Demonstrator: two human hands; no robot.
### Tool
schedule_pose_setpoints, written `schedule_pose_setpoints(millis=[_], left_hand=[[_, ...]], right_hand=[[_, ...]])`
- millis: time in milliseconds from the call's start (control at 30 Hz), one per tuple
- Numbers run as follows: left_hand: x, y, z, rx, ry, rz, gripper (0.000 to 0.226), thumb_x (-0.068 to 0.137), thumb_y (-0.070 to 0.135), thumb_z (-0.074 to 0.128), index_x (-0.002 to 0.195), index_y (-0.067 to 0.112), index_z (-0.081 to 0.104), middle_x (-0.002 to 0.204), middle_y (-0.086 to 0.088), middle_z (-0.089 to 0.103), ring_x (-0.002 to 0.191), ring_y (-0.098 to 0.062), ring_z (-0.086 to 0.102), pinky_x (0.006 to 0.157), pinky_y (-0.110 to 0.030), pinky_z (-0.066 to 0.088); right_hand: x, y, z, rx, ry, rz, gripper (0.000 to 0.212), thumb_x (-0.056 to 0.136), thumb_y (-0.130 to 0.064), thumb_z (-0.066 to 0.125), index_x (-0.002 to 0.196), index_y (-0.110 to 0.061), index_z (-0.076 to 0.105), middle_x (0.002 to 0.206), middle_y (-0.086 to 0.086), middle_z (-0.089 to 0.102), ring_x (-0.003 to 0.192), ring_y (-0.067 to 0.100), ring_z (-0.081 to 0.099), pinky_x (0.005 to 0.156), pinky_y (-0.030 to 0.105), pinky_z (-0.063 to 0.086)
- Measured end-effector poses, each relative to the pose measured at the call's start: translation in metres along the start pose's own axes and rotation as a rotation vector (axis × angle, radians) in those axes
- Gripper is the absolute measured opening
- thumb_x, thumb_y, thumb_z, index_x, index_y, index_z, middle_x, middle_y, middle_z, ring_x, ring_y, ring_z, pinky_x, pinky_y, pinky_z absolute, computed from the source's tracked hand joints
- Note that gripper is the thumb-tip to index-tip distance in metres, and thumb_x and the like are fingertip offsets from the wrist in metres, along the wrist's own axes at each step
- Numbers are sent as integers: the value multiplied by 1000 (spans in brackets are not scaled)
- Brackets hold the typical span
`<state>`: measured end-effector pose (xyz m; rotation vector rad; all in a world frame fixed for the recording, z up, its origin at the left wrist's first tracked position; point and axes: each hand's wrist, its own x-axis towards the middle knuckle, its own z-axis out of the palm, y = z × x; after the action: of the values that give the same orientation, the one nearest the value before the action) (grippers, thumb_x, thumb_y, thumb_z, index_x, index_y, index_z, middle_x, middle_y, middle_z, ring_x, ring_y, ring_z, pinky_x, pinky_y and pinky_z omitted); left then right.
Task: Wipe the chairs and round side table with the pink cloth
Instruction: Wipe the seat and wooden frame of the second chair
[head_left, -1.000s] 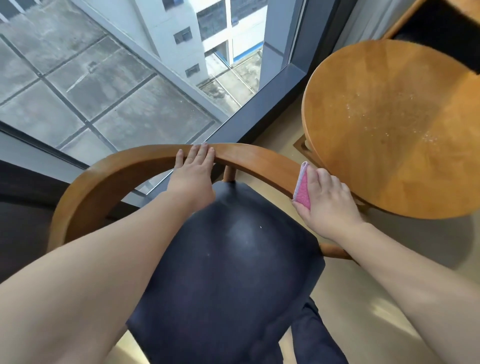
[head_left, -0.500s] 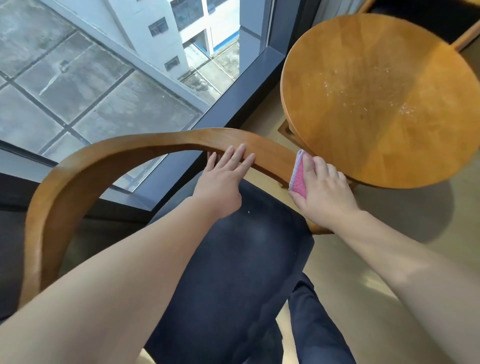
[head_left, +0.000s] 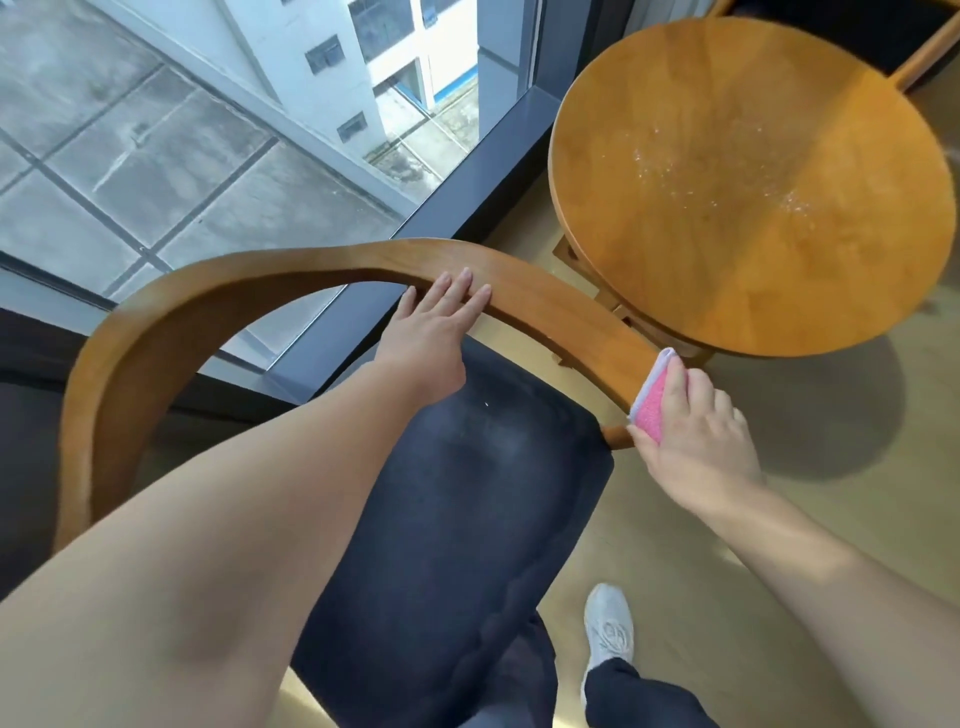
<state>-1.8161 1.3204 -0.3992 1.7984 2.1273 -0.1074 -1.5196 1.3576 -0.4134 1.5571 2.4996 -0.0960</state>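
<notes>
Two hands are on the one chair (head_left: 156, 332) by the glass. Far left, a big window (head_left: 208, 130) looks down on grey roofs, and its dark frame (head_left: 467, 202) runs just behind the chair's curved wooden rail (head_left: 291, 265), which arcs round the dark seat cushion (head_left: 441, 519). The left hand (head_left: 431, 338) lies on top of the rail near its middle, fingers (head_left: 457, 291) straight and close together, flat on the wood and grasping nothing. Lower down, a white shoe (head_left: 608, 629) stands on the pale floor (head_left: 779, 519) beside the seat's front corner. Further right, the right hand (head_left: 696, 441) holds the pink cloth (head_left: 649, 410), its fingers (head_left: 675, 382) curled over the cloth and pressing it against the rail's right end. Just beyond that end stands the round side table (head_left: 753, 249), near the armrest, with white specks (head_left: 701, 171) scattered on its top. Part of a second chair (head_left: 919, 57) shows behind it.
</notes>
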Motion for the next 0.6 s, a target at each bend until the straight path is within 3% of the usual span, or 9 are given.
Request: schedule_pose_setpoints(millis=[200,400,500,600], left_hand=[[-3,23,8,33,-13,-126,93,81,8,50,151,27,-8,159,0,-15,146,-20,-11,118,-43,-4],[-79,38,33,10,20,-269,82,86,24,51,151,16,2,159,-10,-4,146,-22,1,119,-39,-1],[-134,30,46,-8,34,-374,77,88,23,48,151,16,5,159,-9,1,146,-22,2,119,-37,1],[-192,17,55,-28,68,-493,74,89,24,47,151,13,8,159,-9,7,144,-21,7,119,-35,4]], right_hand=[[-21,14,3,64,-85,85,91,89,-51,60,147,-7,5,132,15,41,114,29,50,85,36,49],[-35,27,-6,186,-182,158,59,95,-39,55,137,-13,24,117,11,54,99,28,60,77,38,53],[-61,26,-10,148,-168,52,60,96,-41,51,139,-9,25,118,10,58,99,28,63,79,35,54],[-88,1,-14,258,-162,-113,67,91,-31,63,144,-13,26,125,7,48,101,23,61,74,26,51]])
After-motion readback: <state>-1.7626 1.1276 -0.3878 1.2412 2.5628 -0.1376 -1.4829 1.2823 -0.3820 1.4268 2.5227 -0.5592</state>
